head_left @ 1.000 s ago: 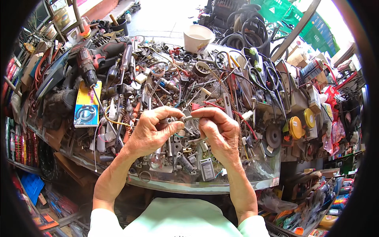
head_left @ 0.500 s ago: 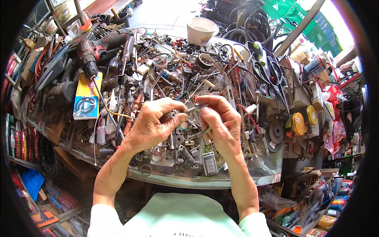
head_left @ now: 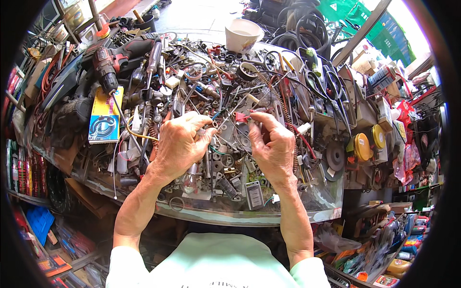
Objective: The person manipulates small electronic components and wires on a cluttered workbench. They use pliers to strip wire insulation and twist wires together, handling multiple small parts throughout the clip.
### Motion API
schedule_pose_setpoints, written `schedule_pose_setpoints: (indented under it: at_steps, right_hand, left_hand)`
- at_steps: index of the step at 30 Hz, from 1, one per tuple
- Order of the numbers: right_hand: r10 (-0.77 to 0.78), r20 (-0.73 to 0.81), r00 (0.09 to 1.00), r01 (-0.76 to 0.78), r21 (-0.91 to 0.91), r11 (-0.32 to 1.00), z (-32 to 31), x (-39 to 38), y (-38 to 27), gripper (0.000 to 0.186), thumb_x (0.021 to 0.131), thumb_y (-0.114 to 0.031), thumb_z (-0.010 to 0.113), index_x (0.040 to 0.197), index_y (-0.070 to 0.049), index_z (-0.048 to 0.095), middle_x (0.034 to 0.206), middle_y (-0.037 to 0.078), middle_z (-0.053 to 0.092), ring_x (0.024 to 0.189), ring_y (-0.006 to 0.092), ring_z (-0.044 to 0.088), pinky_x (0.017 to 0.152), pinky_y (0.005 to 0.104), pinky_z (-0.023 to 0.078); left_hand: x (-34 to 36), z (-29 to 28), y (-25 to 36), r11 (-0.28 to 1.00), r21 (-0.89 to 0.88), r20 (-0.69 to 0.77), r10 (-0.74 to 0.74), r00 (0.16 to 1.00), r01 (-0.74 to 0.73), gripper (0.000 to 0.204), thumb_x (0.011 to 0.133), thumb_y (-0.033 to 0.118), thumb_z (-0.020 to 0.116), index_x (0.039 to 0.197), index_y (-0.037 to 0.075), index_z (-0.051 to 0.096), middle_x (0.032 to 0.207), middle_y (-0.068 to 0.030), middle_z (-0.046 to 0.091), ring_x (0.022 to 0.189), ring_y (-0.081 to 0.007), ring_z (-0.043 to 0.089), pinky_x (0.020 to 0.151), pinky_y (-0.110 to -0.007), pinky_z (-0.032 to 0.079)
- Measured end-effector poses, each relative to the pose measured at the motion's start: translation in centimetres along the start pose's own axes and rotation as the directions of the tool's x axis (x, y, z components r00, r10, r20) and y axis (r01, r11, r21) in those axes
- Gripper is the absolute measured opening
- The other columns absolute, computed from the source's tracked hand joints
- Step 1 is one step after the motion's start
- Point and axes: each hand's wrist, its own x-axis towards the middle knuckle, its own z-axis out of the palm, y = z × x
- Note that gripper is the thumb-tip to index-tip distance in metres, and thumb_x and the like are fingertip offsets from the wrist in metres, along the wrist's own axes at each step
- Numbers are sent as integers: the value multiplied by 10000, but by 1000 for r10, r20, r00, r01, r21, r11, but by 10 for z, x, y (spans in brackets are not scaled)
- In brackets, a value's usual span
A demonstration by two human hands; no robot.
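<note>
My left hand (head_left: 181, 139) is above the middle of the crowded glass-topped table (head_left: 230, 220), thumb and forefinger close together. Whatever they hold is mostly hidden by the fingers. To its right, my right hand (head_left: 272, 144) has thumb and index fingertip nearly meeting; what lies in that pinch is too small to make out. A small red piece (head_left: 240, 117) shows just left of the right fingertips, and I cannot tell whether they touch it. Below and between the hands lie small metal parts, a clear bulb (head_left: 190, 185) and a grey rectangular block (head_left: 254, 195).
A red-and-black cordless drill (head_left: 106, 67) rests at the left by a yellow-and-blue box (head_left: 105, 117). A white bucket (head_left: 241, 37) stands at the back. Scissors (head_left: 331, 91) and yellow round containers (head_left: 363, 147) are on the right. Black hoses (head_left: 300, 31) coil behind.
The bent grey tube-like piece seen between my hands no longer shows there. My hands have drawn slightly apart, the left one moving a little left and the right one a little right.
</note>
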Motion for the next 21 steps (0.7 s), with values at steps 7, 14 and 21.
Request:
schedule_pose_setpoints:
  at_steps: [7, 14, 21]
  right_hand:
    - [-164, 46, 985, 167, -82, 982, -4, -4, -14, 231, 779, -62, 778, 1003, -116, 758, 934, 58, 638, 668, 172, 607, 588, 300, 486]
    - [-244, 507, 827, 258, 43, 965, -21, -12, -19, 145, 729, -76, 806, 864, -91, 758, 768, 57, 620, 681, 238, 638, 605, 339, 506]
    - [-168, 566, 807, 317, -175, 932, -14, -23, -25, 163, 785, -142, 758, 924, -70, 713, 822, 84, 617, 778, 302, 656, 687, 407, 515]
  left_hand:
    - [3, -4, 2, 985, -143, -63, -102, 993, 92, 188, 854, 155, 775, 930, -6, 715, 716, -21, 632, 534, -52, 486, 482, -251, 375]
    - [8, -19, 1, 840, -476, -11, -300, 954, 259, 326, 976, 299, 601, 943, -21, 653, 712, -32, 587, 658, -90, 516, 606, -271, 421]
    - [7, -20, 0, 806, -510, 89, -296, 951, 299, 165, 934, 177, 580, 951, 26, 646, 787, 55, 551, 679, 14, 449, 596, -175, 350]
